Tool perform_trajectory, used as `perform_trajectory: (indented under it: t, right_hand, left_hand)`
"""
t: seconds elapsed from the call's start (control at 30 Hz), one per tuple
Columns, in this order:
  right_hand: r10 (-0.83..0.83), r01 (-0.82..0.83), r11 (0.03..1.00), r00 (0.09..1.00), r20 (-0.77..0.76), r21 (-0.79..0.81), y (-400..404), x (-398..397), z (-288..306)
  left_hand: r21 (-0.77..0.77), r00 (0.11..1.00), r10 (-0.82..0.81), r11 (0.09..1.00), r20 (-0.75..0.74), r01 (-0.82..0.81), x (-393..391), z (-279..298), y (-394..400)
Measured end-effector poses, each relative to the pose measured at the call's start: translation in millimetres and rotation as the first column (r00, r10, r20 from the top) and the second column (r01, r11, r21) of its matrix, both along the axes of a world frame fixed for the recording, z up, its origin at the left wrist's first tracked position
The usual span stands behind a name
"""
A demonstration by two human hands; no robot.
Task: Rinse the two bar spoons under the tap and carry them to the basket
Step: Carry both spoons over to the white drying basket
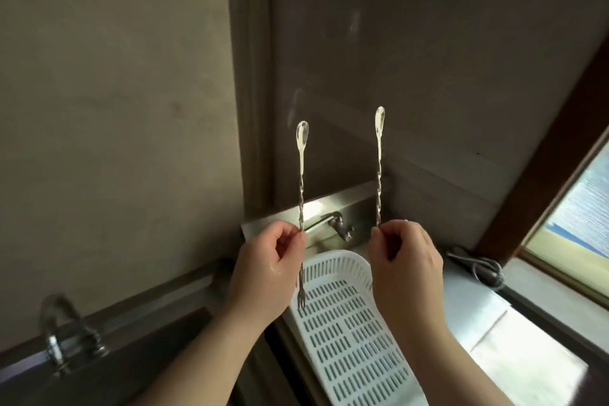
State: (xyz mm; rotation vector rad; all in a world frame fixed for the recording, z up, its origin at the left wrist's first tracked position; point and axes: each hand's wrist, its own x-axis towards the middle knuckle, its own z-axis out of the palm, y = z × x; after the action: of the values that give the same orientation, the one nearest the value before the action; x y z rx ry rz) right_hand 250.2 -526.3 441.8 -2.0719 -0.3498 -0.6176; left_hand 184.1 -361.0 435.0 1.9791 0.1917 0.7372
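Note:
I hold two long twisted-stem bar spoons upright, bowls up, in front of the wall. My left hand [265, 269] pinches the left bar spoon [301, 171] low on its stem; its forked lower end hangs below my fingers. My right hand [407, 260] pinches the right bar spoon [379, 168] near its bottom, and that end is hidden in my fingers. Below and between my hands lies a white slotted plastic basket [346, 333]. One tap [333, 222] is on the steel backsplash behind the basket; another tap [61, 333] is at the lower left.
The basket rests in a steel sink area beside a steel counter [514, 339] on the right. A dark coiled item [481, 269] lies at the counter's back, under a window [573, 208]. Plain walls and a vertical post fill the upper view.

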Motion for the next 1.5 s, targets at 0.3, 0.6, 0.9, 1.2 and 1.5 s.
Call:
perform_trajectory:
  t: [0.3,0.6,0.9,1.2,1.5]
  right_hand:
    - [-0.103,0.020,0.975,0.923,-0.369,-0.223,-39,71,-160]
    - [-0.199,-0.124,0.873,0.792,-0.577,-0.472,-42,101,-275]
    - [-0.246,-0.192,0.812,0.743,-0.622,-0.551,-45,103,-300]
    - [-0.203,-0.249,0.784,0.762,-0.615,-0.568,-51,102,-308]
    - [-0.186,-0.263,0.785,0.763,-0.619,-0.561,-51,103,-308]
  left_hand:
    - [-0.294,0.867,-0.108,0.955,-0.487,-0.047,72,-150,-65]
    - [-0.302,0.543,-0.120,0.917,-0.831,-0.260,113,-237,-83]
    - [-0.309,0.387,-0.173,0.894,-0.906,-0.325,132,-252,-102]
    - [-0.244,0.369,-0.103,0.902,-0.924,-0.357,131,-263,-106]
    - [-0.181,0.310,-0.091,0.945,-0.946,-0.273,128,-261,-107]
